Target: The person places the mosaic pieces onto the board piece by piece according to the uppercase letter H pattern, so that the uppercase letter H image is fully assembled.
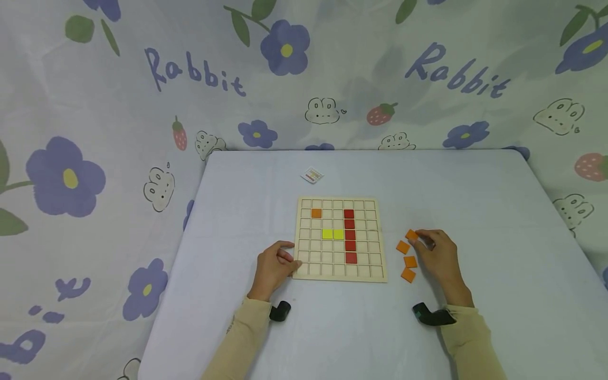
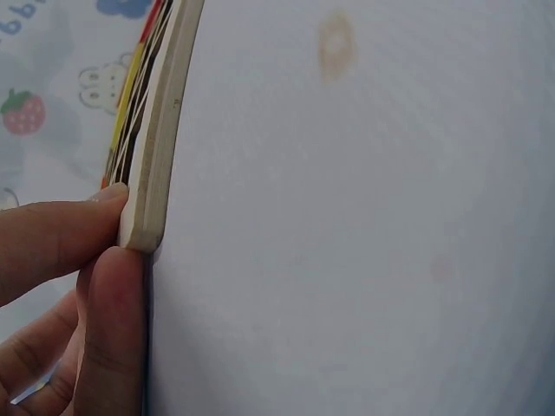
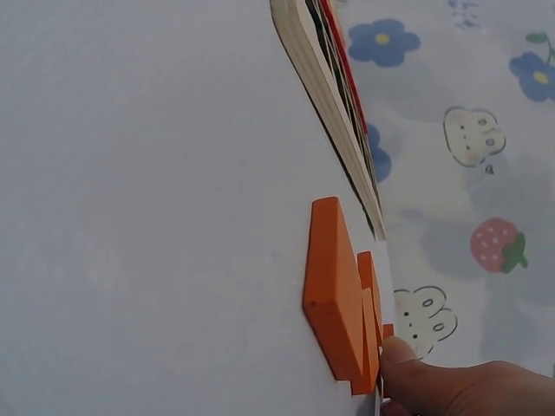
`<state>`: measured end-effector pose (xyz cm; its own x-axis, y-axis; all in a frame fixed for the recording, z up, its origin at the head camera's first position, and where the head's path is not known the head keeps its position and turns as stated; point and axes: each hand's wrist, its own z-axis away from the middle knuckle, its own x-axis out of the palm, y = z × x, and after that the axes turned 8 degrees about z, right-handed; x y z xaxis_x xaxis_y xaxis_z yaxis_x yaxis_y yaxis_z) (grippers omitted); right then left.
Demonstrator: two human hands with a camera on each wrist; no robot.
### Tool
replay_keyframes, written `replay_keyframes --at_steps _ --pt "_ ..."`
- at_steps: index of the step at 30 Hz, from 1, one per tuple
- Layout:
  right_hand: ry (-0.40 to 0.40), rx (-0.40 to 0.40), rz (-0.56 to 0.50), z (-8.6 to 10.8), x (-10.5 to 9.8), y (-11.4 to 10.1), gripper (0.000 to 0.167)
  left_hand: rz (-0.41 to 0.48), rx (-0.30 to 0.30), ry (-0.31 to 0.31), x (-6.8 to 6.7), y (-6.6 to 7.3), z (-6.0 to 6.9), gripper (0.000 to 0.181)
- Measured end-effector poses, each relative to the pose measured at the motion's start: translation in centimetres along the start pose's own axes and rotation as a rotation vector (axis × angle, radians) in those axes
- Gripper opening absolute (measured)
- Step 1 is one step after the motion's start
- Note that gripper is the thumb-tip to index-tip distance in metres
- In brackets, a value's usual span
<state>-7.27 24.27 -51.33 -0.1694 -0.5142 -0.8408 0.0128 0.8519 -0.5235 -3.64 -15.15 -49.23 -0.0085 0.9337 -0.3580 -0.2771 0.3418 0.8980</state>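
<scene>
A square wooden grid board (image 1: 311,270) lies flat on the table. One orange tile (image 1: 316,213), two yellow tiles (image 1: 332,234) and a column of several red tiles (image 1: 350,235) sit in its cells. At its near left corner my left hand (image 1: 273,270) holds the edge with thumb and forefinger, and the left wrist view shows the fingers (image 2: 117,303) touching that corner. To the right of the board, my right hand (image 1: 439,258) pinches an orange tile (image 1: 411,235). Three more orange tiles (image 1: 409,262) lie beside it, the closest one (image 3: 334,290) large in the right wrist view.
A small printed card (image 1: 312,175) lies behind the board. The table (image 1: 228,211) has a white cover, and a patterned cloth (image 1: 190,105) hangs behind it and at the sides. A black wrist device (image 1: 280,311) is by the left cuff, another (image 1: 432,315) by the right.
</scene>
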Motion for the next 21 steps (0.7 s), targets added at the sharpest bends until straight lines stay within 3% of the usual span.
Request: replay_keyframes --at_steps 8,15,21 --pt "-0.04 0.035 0.013 -0.1 -0.1 -0.4 0.031 -0.008 0.009 0.001 0.0 0.1 0.0 0.044" --pt "-0.017 -0.011 -0.007 -0.1 -0.1 -1.5 0.031 -0.004 0.006 -0.003 0.0 0.1 0.0 0.045" --pt "-0.045 -0.072 -0.03 0.2 0.4 -3.1 0.028 -0.015 -0.003 0.001 0.1 0.1 0.0 0.044"
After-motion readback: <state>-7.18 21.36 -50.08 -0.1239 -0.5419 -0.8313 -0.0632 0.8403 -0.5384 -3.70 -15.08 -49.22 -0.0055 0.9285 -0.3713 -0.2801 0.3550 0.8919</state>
